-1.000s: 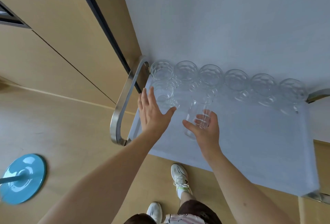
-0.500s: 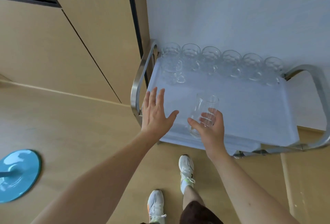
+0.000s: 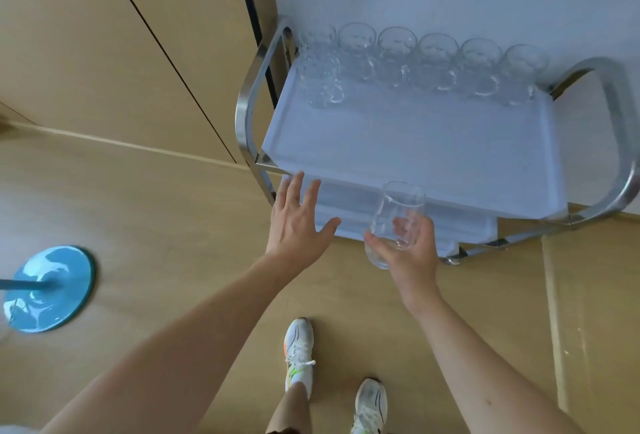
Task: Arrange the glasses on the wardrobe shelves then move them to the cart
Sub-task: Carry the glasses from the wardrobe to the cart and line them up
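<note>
Clear glass (image 3: 396,222) held low around its base in right hand (image 3: 410,253), fingers curled, just off the near edge of the cart (image 3: 433,156). Left hand (image 3: 298,226) spread flat, holding nothing. Likely light, rigid, slick, breakable; best gripped around the body, not the rim. 7 glasses (image 3: 398,53) along the far side; steel handle (image 3: 247,101) flanking the left.
</note>
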`<state>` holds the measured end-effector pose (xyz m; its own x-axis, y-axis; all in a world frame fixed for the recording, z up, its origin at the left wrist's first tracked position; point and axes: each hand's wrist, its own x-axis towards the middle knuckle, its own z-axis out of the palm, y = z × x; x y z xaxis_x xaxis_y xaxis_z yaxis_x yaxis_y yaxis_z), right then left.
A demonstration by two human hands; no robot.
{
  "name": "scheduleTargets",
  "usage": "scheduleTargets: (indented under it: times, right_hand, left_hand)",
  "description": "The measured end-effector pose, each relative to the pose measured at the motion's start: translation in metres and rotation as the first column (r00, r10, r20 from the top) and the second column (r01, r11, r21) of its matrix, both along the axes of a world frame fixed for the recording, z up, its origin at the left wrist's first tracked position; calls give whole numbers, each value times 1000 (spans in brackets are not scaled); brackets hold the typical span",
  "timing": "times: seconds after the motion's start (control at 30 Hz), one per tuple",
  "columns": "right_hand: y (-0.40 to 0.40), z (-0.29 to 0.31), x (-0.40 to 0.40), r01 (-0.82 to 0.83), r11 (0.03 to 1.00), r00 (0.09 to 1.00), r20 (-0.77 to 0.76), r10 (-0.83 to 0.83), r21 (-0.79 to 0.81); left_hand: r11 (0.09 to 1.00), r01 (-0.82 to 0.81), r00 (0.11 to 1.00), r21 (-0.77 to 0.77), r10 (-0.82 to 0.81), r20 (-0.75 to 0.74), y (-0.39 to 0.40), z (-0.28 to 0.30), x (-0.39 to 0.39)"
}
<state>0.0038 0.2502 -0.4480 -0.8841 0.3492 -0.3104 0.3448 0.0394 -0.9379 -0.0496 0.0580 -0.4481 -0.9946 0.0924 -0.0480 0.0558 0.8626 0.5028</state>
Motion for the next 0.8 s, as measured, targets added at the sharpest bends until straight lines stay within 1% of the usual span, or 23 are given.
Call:
scheduleTargets:
  times: [0.13,0.3,0.4,0.5,0.67,0.8]
  right_hand:
    - [30,-22,20,-34,999,999,-1,34,-13]
    - [55,-55,38,-82,997,997,16,81,7]
    - [65,-79,40,-57,998,998,18,56,16]
    - [72,-112,27,-51,998,999,-3,51,48]
    - [76,-184,-9,-29,997,997,-75,34,65]
    - [80,-234,-35,12,998,988,-156,-1,69]
  left_hand:
    - [1000,-12,999,-28,13,32,27,-18,25]
    - [999,-41,996,20,40,74,60,-55,52]
    - [999,-35,995,23,32,93,72,-85,57]
    - [1000,6,997,15,-7,83,81,-119,38]
    - [997,73,997,-19,-73,38,90,-190,-2]
    - [995,99,995,-8,-99,-20,94,-240,-28]
